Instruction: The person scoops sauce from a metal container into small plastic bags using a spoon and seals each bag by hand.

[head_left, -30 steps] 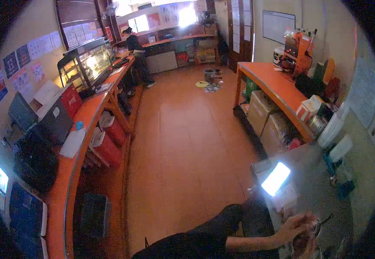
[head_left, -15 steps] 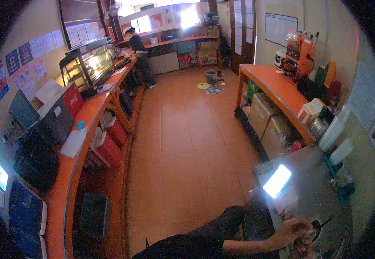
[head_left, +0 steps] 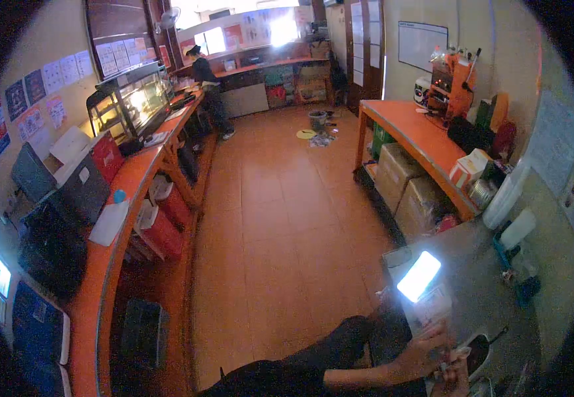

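My left hand point(head_left: 426, 349) reaches in from the lower middle over the grey table point(head_left: 492, 291), its fingers bent and closed together. Close beside it, at the lower edge, is my right hand point(head_left: 455, 380), also with curled fingers. Between the fingertips is a small pale thing point(head_left: 460, 353), too blurred to name. Just right of the hands lies a dark round object point(head_left: 479, 349) with a thin handle. A brightly lit phone-like screen point(head_left: 419, 276) stands beyond my left hand, with a pale box-like thing point(head_left: 434, 304) against its near side.
An orange table point(head_left: 419, 132) with a machine point(head_left: 451, 86) stands at the right, cartons point(head_left: 394, 173) beneath. Along the left runs an orange counter point(head_left: 145, 169). A co-worker point(head_left: 206, 86) stands at its far end. A bucket point(head_left: 317, 119) is on the floor. A teal basket point(head_left: 508, 261) sits at the right.
Both hands have moved left and a little down, away from the dark round object, which now shows more fully. The pale thing between the fingers has come into view. The camera view has shifted slightly.
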Tool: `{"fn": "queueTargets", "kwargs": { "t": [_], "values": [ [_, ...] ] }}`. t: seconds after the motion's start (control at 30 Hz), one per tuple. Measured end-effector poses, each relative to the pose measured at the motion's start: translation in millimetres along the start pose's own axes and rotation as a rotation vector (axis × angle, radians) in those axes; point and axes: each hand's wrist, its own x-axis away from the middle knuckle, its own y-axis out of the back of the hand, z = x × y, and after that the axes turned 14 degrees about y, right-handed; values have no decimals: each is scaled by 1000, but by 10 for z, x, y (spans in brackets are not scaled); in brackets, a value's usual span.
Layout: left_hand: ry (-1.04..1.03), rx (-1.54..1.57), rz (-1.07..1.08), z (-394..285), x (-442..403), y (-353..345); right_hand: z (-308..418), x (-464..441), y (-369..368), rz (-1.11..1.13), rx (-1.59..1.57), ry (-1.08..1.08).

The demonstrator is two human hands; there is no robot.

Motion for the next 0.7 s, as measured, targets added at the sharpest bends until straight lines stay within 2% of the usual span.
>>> {"fn": "queueTargets", "kwargs": {
  "t": [0.07,0.13,0.17,0.23,0.27,0.33,0.37,0.43,0.53,0.67,0.7],
  "values": [
    [-28,55,86,19,30,82,-35,18,-41,-51,57,44],
    [219,23,355,11,45,202,-104,-21,42,29,-17,-6],
    [218,20,358,7,48,233,-179,-65,122,27,-20,-5],
    [308,394,437,5,53,283,-296,-127,196,164,-45,-26],
    [310,393,438,30,48,319,-305,-111,171,163,-47,-27],
    [627,689,633,69,17,417,-334,-49,67,293,36,63],
    [628,689,634,49,0,469,-359,-43,60,291,35,63],
    [854,812,733,-23,-71,623,-433,-46,47,202,26,37],
    [893,654,727,-229,-142,846,-422,-52,-113,140,44,-84],
    [962,591,691,-99,-88,890,-482,-27,-181,140,6,-125],
    [1037,605,703,-75,-86,911,-501,-21,-212,103,32,-143]
  ]
}}
